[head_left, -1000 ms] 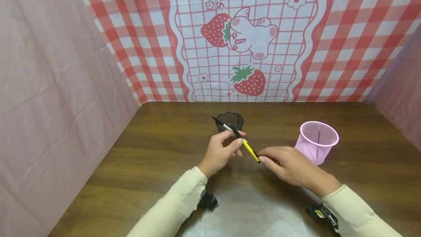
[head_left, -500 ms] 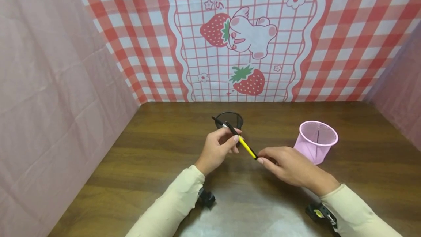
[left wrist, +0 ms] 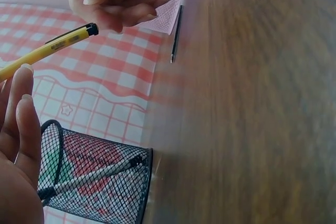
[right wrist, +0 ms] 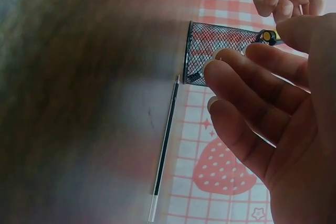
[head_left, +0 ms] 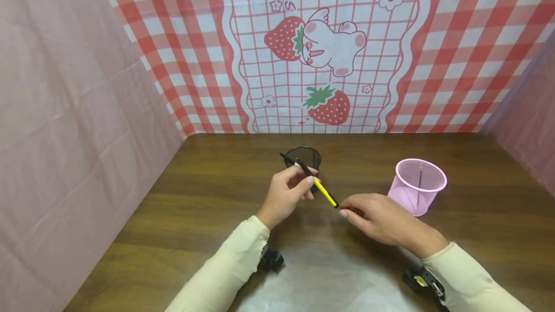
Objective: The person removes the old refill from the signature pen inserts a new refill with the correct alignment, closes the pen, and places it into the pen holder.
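In the head view my left hand (head_left: pixel 286 194) pinches a yellow and black pen (head_left: pixel 325 191) between thumb and fingers, its yellow end slanting down to the right. The left wrist view shows this pen's black clip end (left wrist: pixel 92 29) just short of the other hand. My right hand (head_left: pixel 381 218) holds nothing visible; its fingers bend loosely and stand a small gap from the pen. Behind the left hand stands a black mesh pen holder (left wrist: pixel 100 182), with a white and black pen (left wrist: pixel 89 178) leaning inside.
A pink mesh pen holder (head_left: pixel 409 201) stands behind the right hand. A thin pen refill (right wrist: pixel 167 135) lies on the wooden table (head_left: pixel 182 225), its tip towards the black holder. A strawberry-patterned cloth (head_left: pixel 325 61) hangs at the back; a plain pink cloth (head_left: pixel 78 110) hangs at the left.
The left hand has moved slightly away and to the left with the yellow pen. The pen's end has come away from the right fingertips, which stay nearly still.
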A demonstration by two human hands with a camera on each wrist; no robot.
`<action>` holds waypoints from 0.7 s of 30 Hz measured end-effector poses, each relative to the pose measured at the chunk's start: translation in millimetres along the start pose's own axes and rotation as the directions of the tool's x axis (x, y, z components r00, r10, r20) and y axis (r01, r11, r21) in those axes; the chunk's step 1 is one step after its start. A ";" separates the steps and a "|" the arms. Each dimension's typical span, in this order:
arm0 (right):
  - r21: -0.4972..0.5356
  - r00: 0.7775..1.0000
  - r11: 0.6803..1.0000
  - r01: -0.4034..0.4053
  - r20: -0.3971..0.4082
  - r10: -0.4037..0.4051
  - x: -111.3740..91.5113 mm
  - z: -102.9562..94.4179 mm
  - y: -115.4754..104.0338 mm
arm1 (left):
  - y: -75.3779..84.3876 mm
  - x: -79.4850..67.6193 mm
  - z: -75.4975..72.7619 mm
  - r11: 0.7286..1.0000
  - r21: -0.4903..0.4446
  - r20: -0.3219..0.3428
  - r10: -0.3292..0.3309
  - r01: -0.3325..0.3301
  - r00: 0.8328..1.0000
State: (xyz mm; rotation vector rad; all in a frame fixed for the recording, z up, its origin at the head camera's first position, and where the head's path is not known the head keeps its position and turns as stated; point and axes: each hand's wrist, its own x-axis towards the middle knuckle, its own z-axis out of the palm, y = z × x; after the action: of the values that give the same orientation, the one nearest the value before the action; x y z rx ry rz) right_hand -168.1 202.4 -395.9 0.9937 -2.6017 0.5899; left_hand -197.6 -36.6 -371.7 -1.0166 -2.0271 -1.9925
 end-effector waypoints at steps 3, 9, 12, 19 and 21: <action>-0.003 1.000 1.000 -0.003 0.009 0.003 -0.4 -0.4 0.0 | 0.1 0.5 -2.3 1.000 0.005 -0.014 -0.009 0.009 1.000; -0.014 1.000 1.000 -0.008 0.028 0.009 -1.3 0.7 0.1 | -0.2 0.7 -6.5 1.000 0.000 -0.055 -0.025 0.026 0.998; -0.015 1.000 1.000 -0.007 0.029 0.007 -1.4 1.2 0.5 | -0.1 0.9 -7.6 1.000 0.004 -0.062 -0.027 0.028 0.998; -0.017 1.000 1.000 0.003 0.031 -0.003 -1.3 0.3 0.9 | 3.4 4.4 -13.1 1.000 0.009 -0.101 -0.010 0.011 0.995; -0.020 0.999 1.000 0.005 0.033 -0.004 -1.8 -0.3 1.6 | 4.0 6.2 -15.3 1.000 0.014 -0.114 0.003 -0.002 0.993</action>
State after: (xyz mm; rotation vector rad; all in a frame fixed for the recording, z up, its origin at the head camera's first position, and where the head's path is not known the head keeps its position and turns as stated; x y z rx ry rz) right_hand -167.9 204.7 -396.8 1.0110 -2.6281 0.5505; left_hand -205.7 -48.8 -363.1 -0.8805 -1.9767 -1.9840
